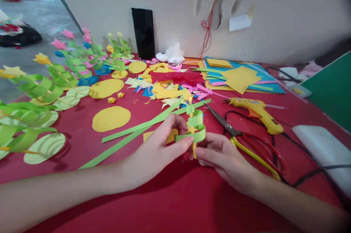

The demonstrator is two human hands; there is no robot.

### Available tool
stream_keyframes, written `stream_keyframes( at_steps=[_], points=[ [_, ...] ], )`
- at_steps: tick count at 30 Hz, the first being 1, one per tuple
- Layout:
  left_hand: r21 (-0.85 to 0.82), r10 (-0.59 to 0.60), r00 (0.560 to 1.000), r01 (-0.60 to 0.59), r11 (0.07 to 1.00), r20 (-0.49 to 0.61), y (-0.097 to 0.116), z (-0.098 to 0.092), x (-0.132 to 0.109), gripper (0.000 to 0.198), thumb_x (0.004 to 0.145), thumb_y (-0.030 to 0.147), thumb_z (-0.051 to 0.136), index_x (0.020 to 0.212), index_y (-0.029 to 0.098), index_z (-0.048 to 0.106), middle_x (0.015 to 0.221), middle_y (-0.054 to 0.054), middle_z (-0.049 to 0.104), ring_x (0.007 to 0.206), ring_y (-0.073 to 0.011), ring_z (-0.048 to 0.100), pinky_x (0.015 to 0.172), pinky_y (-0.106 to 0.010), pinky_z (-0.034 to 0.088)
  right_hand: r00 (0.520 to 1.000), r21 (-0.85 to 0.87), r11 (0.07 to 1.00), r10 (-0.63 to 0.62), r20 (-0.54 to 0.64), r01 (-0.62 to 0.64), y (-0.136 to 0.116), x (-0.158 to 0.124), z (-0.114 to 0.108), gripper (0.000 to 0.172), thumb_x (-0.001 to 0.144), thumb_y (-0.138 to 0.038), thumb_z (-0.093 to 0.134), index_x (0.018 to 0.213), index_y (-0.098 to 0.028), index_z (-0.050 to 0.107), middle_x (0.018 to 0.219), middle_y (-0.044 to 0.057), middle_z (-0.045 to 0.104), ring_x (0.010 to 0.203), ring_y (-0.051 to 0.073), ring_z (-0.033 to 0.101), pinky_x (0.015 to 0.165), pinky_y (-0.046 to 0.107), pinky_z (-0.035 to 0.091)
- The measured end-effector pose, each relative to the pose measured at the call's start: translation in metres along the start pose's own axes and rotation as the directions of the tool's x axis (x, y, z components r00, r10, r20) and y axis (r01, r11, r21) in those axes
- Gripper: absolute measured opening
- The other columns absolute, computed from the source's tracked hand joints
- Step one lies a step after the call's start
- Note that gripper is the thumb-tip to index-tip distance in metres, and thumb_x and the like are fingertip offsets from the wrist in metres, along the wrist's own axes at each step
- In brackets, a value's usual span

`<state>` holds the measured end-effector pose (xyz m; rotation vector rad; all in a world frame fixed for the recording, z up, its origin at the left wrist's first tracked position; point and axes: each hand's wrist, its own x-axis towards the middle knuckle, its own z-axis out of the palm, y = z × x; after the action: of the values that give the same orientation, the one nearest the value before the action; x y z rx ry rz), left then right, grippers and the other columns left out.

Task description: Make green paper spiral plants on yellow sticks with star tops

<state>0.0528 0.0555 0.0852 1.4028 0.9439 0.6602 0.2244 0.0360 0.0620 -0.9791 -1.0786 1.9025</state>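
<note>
Between my two hands stands a small paper tree [196, 120], a green paper strip winding round a yellow stem. My left hand [170, 140] pinches the lower loop of the green strip between thumb and fingers. My right hand [219, 154] grips the bottom of the yellow stem [194, 151] between thumb and fingertips. Two long green paper strips [131, 129] lie beyond my left forearm. A yellow paper piece [148, 136] is partly hidden under my left hand. Yellow paper discs [111, 119] rest farther left.
Finished spiral paper trees [37, 88] line the left side. Scissors [233, 130] with red and yellow handles and a yellow glue gun [255, 112] with a black cord lie right. Paper scraps [167, 87] cover the middle back. A black phone [143, 33] leans on the wall.
</note>
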Motion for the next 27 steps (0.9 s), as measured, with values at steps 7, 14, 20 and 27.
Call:
stream_keyframes(
  at_steps=[7, 14, 20, 27],
  points=[
    [0.018, -0.028, 1.000, 0.028, 0.999, 0.012, -0.0008, 0.0004, -0.0019, 0.009, 0.088, 0.030, 0.042, 0.090, 0.023, 0.037, 0.085, 0.002, 0.044, 0.076, -0.0125, 0.043, 0.073, -0.029, 0.039, 1.000, -0.007, 1.000, -0.006, -0.012, 0.006, -0.0008, 0.0001, 0.0015, 0.017, 0.072, -0.031, 0.067, 0.079, -0.017, 0.062, 0.064, -0.002, 0.057, 0.052, 0.004, 0.040, 0.049, 0.020, 0.027],
    [-0.033, -0.015, 1.000, 0.015, 0.999, 0.019, -0.0009, 0.0005, -0.0008, 0.007, 0.088, 0.027, 0.043, 0.089, 0.023, 0.037, 0.085, 0.003, 0.042, 0.075, -0.0104, 0.042, 0.071, -0.024, 0.039, 1.000, -0.011, 1.000, 0.001, -0.017, -0.001, -0.0009, 0.0005, 0.0017, 0.019, 0.071, -0.032, 0.067, 0.080, -0.016, 0.061, 0.062, -0.002, 0.057, 0.050, 0.005, 0.037, 0.048, 0.021, 0.025],
    [-0.098, -0.023, 0.998, 0.029, 0.995, 0.059, -0.0015, 0.0006, -0.0003, 0.006, 0.089, 0.026, 0.042, 0.089, 0.023, 0.036, 0.084, 0.004, 0.042, 0.073, -0.0093, 0.042, 0.070, -0.023, 0.039, 1.000, -0.018, 1.000, 0.007, -0.017, -0.008, -0.0009, 0.0001, 0.0001, 0.017, 0.072, -0.031, 0.066, 0.080, -0.017, 0.061, 0.060, -0.004, 0.054, 0.051, 0.004, 0.038, 0.048, 0.020, 0.026],
    [-0.037, -0.022, 0.999, 0.023, 0.999, 0.038, -0.0003, 0.0011, 0.0000, 0.007, 0.088, 0.028, 0.042, 0.090, 0.023, 0.037, 0.088, 0.002, 0.042, 0.079, -0.0117, 0.042, 0.073, -0.026, 0.039, 1.000, -0.016, 1.000, 0.018, -0.010, -0.018, -0.0013, 0.0008, -0.0003, 0.016, 0.073, -0.030, 0.066, 0.080, -0.017, 0.062, 0.068, -0.001, 0.060, 0.055, 0.004, 0.044, 0.050, 0.020, 0.028]
  ],
)
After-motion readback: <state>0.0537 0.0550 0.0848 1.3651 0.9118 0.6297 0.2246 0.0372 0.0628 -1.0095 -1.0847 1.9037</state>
